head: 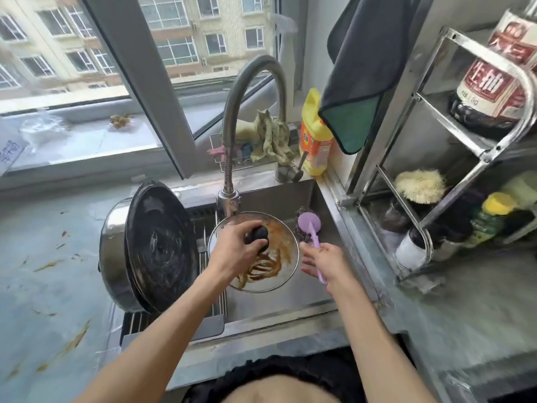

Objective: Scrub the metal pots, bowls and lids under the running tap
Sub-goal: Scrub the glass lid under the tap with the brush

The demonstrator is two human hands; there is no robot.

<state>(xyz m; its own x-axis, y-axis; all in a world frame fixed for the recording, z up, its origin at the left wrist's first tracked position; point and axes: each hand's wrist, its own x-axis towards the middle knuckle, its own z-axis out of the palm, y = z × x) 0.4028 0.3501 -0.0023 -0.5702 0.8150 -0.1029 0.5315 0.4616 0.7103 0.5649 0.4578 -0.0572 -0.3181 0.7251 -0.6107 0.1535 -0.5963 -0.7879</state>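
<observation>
I'm gripping the round glass lid's [273, 274] black knob with my left hand [232, 251]; my right hand [325, 261] is holding the purple-handled steel-wool scrubber [308, 225] at the sink's [290, 303] right edge.

Tap spout [228, 203] just above lid [279, 274]

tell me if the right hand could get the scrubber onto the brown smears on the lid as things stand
Probably yes. The right hand holds the purple scrubber beside the lid; the left hand grips only the knob, leaving the smears uncovered.
</observation>
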